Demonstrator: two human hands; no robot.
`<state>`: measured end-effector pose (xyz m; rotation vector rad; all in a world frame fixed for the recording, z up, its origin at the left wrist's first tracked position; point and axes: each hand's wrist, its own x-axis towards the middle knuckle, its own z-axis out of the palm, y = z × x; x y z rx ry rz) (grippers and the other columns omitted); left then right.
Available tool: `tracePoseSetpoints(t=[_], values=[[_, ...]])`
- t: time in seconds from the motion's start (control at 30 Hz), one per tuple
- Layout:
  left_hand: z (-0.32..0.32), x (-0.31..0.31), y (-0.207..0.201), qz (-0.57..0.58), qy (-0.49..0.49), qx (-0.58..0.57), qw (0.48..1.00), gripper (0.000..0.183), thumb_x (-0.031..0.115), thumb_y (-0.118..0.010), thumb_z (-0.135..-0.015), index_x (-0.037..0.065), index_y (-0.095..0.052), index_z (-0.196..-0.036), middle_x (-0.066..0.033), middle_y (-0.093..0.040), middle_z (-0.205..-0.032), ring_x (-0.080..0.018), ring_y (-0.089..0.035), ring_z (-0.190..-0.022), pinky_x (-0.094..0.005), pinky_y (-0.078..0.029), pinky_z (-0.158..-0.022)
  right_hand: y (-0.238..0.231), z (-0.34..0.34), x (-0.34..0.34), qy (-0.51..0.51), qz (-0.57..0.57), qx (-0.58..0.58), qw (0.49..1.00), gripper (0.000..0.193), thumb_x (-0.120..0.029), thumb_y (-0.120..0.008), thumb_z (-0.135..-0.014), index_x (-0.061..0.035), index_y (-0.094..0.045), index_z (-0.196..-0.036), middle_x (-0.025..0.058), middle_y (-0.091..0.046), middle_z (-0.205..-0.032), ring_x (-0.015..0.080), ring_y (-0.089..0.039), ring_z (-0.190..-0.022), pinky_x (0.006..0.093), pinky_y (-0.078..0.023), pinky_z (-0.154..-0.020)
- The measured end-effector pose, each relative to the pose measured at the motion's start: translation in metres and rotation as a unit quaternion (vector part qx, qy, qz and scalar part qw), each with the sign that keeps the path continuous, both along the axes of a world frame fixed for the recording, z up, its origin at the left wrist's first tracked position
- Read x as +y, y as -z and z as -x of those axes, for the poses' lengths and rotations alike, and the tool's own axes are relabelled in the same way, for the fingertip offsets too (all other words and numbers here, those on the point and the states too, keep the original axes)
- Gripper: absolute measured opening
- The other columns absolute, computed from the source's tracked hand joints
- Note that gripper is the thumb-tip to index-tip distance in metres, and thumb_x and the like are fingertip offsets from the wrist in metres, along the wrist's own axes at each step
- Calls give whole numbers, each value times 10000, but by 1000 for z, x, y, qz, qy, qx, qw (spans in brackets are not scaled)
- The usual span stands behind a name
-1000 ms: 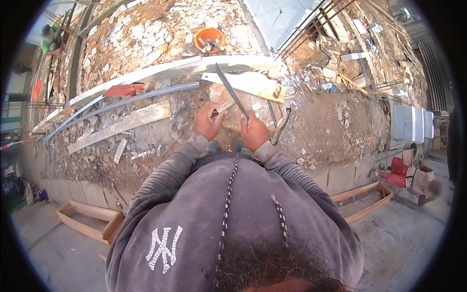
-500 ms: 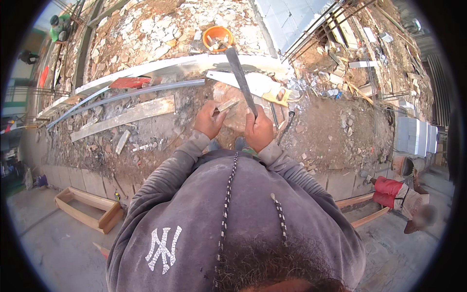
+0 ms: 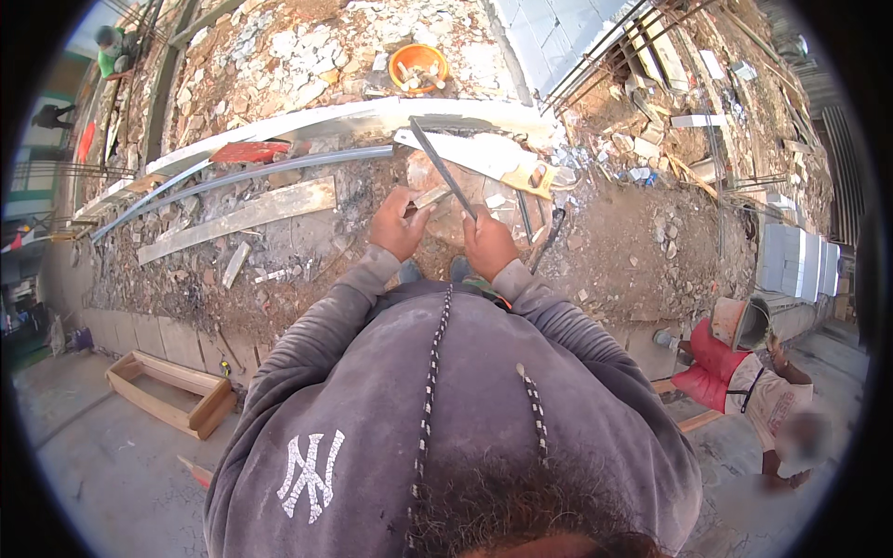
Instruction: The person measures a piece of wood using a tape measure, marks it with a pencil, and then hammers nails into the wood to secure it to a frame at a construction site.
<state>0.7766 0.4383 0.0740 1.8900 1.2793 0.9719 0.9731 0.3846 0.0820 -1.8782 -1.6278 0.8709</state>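
Observation:
My left hand [image 3: 396,226] is closed around a short, pale stick of wood [image 3: 431,196], whose free end points right, toward the other hand. In my right hand [image 3: 489,244] is a long, dark, flat machete-like blade [image 3: 441,166]. It slants up and to the left, edge-on, crossing close by the stick's end; I cannot tell whether they touch. My fingers hide its grip. Just beyond the hands lies a handsaw [image 3: 473,156] with a yellowish handle, and a reddish-brown stone [image 3: 421,174] shows beneath the blade.
An orange basin [image 3: 395,71] with rubble stands farther off. Metal channels [image 3: 279,166] and a plank [image 3: 246,221] lie on the left. A wooden frame [image 3: 130,389] rests at lower left. At right, a person in red shorts [image 3: 699,377] is beside a bucket [image 3: 731,322]; another person [image 3: 113,54] is far left.
The blade has swung down and left and turned edge-on, its tip nearer the saw's end. My left hand keeps the stick. At right, the person has shifted, with the bucket now close to them.

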Motion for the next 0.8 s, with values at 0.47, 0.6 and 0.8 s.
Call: tracePoseSetpoints(t=[0.47, 0.6, 0.8], values=[[-12, 0, -20, 47, -17, 3, 999, 295, 81, -778, -906, 11, -628, -1151, -159, -681, -1084, -291, -704, -978, -363, -573, -828, -15, -12, 9, -1, -2, -11, 1000, 327, -318, -508, -1048, -13, -616, -1098, 279, -686, -819, 494, -670, -780, 586, -512, -709], [-12, -5, -19, -17, 27, -38, 999, 289, 100, -774, -912, 9, -627, -1145, -175, -676, -1087, -309, -692, -984, -362, -560, -835, 4, -15, 9, -4, 15, -25, 1000, 331, -318, -526, -1043, -1, -617, -1077, 303, -675, -821, 503, -664, -797, 591, -511, -723], [-5, 22, 3, -26, 33, 34, 999, 300, 76, -745, -909, -1, -600, -1159, -170, -640, -1122, -300, -677, -997, -366, -564, -827, 27, -38, 23, 34, 176, 276, 944, 379, -354, -563, -1037, 16, -634, -998, 257, -651, -734, 436, -635, -669, 509, -498, -665]])
